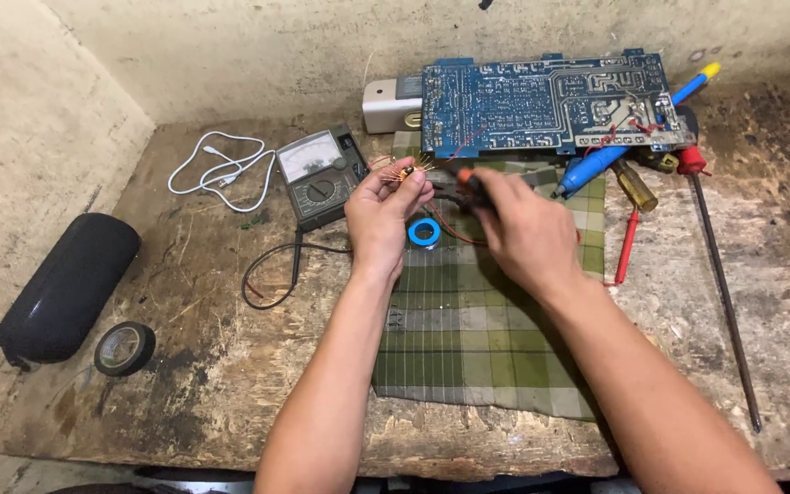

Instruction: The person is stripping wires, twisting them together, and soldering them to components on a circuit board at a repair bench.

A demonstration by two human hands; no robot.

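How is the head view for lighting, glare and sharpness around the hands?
Head view: soft, even light and faint shadows; no strong glare, even on the meter face. The left hand and its small copper-wired part look slightly soft; the right hand covers most of its orange-handled tool. Table edges bow a little.

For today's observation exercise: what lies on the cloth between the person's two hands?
In the head view, a small blue ring-shaped spool lies on the checked cloth, between the left hand and right hand.

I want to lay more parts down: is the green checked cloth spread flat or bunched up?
Spread flat. The green checked cloth lies open on the wooden workbench, its plaid squares unwrinkled, under both forearms and the blue circuit board.
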